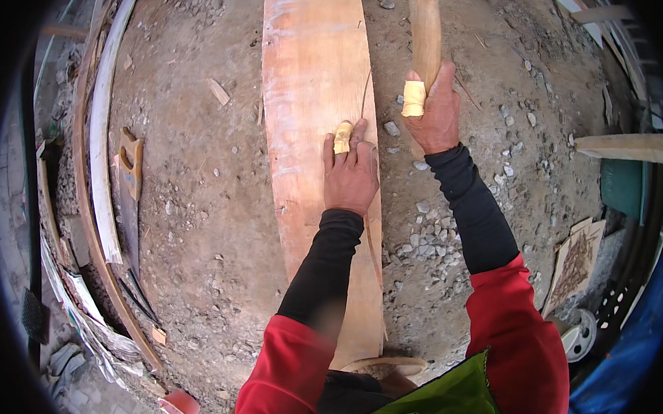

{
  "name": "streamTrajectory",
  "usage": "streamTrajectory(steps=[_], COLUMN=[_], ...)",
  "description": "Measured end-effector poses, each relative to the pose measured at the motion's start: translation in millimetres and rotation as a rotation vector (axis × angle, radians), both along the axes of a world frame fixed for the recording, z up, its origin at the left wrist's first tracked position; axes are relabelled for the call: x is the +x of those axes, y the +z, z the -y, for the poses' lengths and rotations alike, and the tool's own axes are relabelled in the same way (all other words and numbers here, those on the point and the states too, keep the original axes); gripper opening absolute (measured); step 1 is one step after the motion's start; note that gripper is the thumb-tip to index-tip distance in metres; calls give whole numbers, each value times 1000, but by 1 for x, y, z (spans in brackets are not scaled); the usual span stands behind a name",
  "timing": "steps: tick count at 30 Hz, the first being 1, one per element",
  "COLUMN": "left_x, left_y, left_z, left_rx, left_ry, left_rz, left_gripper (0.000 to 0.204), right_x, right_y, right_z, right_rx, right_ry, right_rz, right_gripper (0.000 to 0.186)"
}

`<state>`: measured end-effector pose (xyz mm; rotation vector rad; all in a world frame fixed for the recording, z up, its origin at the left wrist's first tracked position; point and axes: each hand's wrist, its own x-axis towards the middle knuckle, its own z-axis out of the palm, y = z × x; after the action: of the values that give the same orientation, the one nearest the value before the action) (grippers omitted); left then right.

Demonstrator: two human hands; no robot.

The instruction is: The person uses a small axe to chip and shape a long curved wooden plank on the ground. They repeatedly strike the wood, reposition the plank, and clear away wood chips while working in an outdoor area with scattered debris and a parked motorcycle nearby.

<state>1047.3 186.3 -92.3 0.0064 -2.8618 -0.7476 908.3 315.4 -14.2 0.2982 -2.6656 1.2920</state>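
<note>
A long pale plywood board [312, 58] runs front to back on the dirt floor. My left hand [351, 171] lies palm down on it near its right edge, fingers apart and slightly bent, yellow wrap on one finger. A thin dark line or split shows along that edge. My right hand [432, 108], with yellow wrap at the thumb, is closed on a smooth wooden piece [426, 30] just right of the board; the piece extends up past the top of the view.
A handsaw [131, 165] lies at left beside long wooden strips [102, 182]. At right are a wooden piece [630, 146], a green object [621, 186], cardboard-like scraps [571, 265] and a blue tarp [619, 390]. Small stones [430, 237] are scattered over the ground.
</note>
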Motion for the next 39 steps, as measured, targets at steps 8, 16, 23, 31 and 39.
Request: streamTrajectory(steps=[8,16,23,31,39], left_x=[-1,0,1,0,-1], left_y=[3,3,1,3,-7], left_z=[-1,-1,-1,0,-4], left_rx=[-19,-4,-8,-14,-49], left_ry=[11,12,23,21,28], left_rz=[-2,15,17,5,-30], left_gripper=[13,13,16,22,22], right_x=[-19,-7,4,25,229], right_y=[21,5,-10,-9,-8], right_z=[-25,-3,-11,-49,-226], right_rx=[233,394,301,444,1021], right_ry=[109,140,163,202,-62], right_rz=[-29,32,-21,300,406], right_gripper=[42,44,41,37,54])
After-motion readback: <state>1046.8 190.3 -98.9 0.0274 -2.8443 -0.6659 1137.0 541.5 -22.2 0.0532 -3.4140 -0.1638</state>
